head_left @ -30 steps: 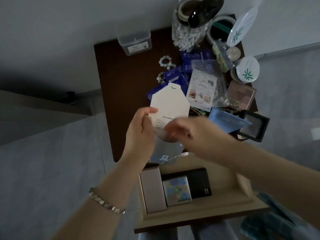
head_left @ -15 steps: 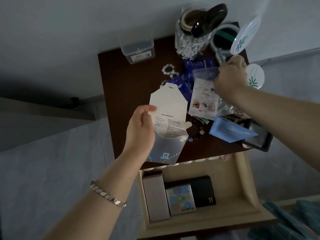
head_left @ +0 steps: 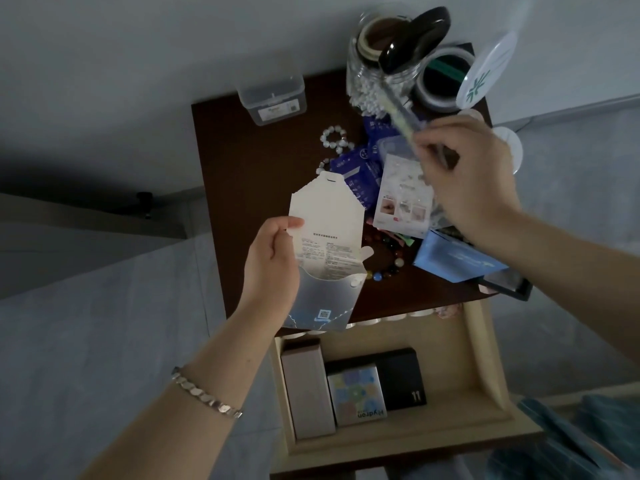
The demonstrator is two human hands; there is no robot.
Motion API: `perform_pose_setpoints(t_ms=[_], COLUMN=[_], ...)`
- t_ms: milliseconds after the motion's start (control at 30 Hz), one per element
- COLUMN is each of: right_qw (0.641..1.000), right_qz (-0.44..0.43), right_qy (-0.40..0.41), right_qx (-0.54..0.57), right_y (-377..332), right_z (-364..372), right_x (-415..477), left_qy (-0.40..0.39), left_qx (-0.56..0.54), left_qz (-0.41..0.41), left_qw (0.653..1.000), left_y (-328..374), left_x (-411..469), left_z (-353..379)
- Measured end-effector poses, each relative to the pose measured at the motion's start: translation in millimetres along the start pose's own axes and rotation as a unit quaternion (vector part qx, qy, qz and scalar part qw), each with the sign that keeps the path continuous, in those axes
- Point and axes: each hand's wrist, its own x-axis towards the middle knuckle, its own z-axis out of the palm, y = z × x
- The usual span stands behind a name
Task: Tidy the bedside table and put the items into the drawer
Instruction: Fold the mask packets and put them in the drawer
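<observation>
Since half a second ago my right hand has lifted a clear strip packet above the bedside table, fingers pinching it. My left hand grips a white printed card in its pouch. The open drawer holds a pastel box reading "Hydron" and a black box marked "11".

Left of table open, right crowded
Bare table lay centre-left; a jar and packets blocked the upper right. The drawer had room right of its boxes.
</observation>
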Motion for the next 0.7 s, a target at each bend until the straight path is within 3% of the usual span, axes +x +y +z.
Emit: perform_pose_setpoints(t_ms=[100, 167, 367, 467, 700], right_qw=[0.971, 0.96, 0.951, 0.962, 0.963], right_qz=[0.063, 0.052, 0.008, -0.008, -0.193], right_qy=[-0.12, -0.21, -0.302, -0.269, -0.179], right_qx=[0.196, 0.177, 0.072, 0.052, -0.061], right_y=[-33, -40, -40, -35, -24], right_z=[-13, -13, 3, 10, 26], right_x=[-23, -40, -70, -79, -103], left_qy=[0.001, 0.001, -0.043, -0.041, -0.011], left_qx=[-0.025, -0.056, -0.087, -0.067, -0.046], left_qz=[-0.009, -0.021, -0.034, -0.003, -0.005], left_qw=[1.0, 0.998, 0.995, 0.997, 0.999], left_y=[0, 3, 8, 7, 6], left_x=[-1, -3, -14, -17, -28], left_z=[-2, -1, -3, -5, -3])
